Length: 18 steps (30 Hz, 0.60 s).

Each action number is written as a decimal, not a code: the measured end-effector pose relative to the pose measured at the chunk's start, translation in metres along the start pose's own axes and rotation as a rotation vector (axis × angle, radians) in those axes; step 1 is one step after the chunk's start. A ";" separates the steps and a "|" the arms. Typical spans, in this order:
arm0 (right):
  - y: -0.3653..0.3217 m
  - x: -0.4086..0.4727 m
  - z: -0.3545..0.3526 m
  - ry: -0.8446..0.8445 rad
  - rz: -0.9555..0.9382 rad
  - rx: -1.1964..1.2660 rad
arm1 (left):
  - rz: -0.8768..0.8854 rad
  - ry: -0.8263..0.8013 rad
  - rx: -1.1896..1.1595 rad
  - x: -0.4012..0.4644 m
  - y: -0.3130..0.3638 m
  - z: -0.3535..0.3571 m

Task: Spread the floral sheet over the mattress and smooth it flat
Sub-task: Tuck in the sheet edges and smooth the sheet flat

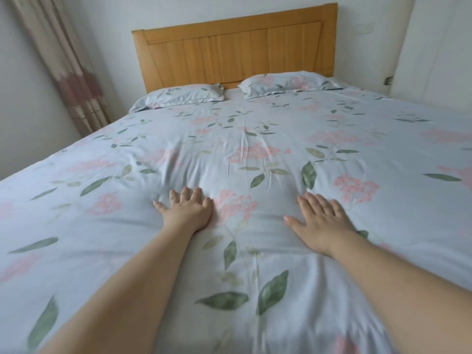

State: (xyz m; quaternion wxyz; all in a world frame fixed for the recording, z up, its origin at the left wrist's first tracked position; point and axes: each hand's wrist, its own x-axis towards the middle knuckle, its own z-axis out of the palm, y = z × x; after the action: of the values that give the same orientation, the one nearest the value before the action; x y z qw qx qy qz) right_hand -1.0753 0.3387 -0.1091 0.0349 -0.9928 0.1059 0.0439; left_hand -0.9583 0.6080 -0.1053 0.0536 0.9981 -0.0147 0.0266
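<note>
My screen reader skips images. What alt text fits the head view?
Both hands, left hand and right hand, press flat on a floral sheet covering the bed, creases ahead of them. Two matching pillows lie against a wooden headboard.

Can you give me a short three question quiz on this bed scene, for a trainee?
1. True or false: both hands lie flat, fingers straight, on the pale blue floral sheet.
2. How many matching floral pillows sit against the slatted light wooden headboard?
3. Where do creases show most? A) around the left hand and up the middle of the sheet B) on the pillows only C) nowhere

Key:
1. True; the right hand is flat too.
2. Two: the left pillow and the right pillow.
3. A
</note>
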 end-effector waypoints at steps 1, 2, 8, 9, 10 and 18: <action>0.001 0.004 0.000 0.009 -0.005 0.007 | -0.008 -0.002 0.011 -0.009 -0.001 -0.003; 0.002 0.003 0.003 0.011 -0.019 -0.001 | -0.026 -0.019 0.019 -0.020 -0.004 -0.003; -0.003 -0.007 -0.003 0.007 0.008 -0.045 | -0.026 -0.075 0.059 -0.076 -0.009 -0.007; -0.006 -0.014 -0.006 -0.022 0.028 -0.051 | -0.026 -0.104 0.071 -0.088 -0.012 -0.009; -0.012 -0.021 -0.011 -0.046 0.057 -0.058 | -0.026 -0.120 0.071 -0.096 -0.013 -0.011; -0.077 -0.074 -0.010 -0.076 0.019 -0.056 | 0.001 -0.182 0.055 -0.160 -0.044 -0.021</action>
State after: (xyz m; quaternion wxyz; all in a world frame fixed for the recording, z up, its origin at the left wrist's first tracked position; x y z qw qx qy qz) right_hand -1.1302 0.4285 -0.0878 0.0109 -0.9899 0.1128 0.0848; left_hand -1.1178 0.6582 -0.0978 0.0246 0.9975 -0.0193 -0.0640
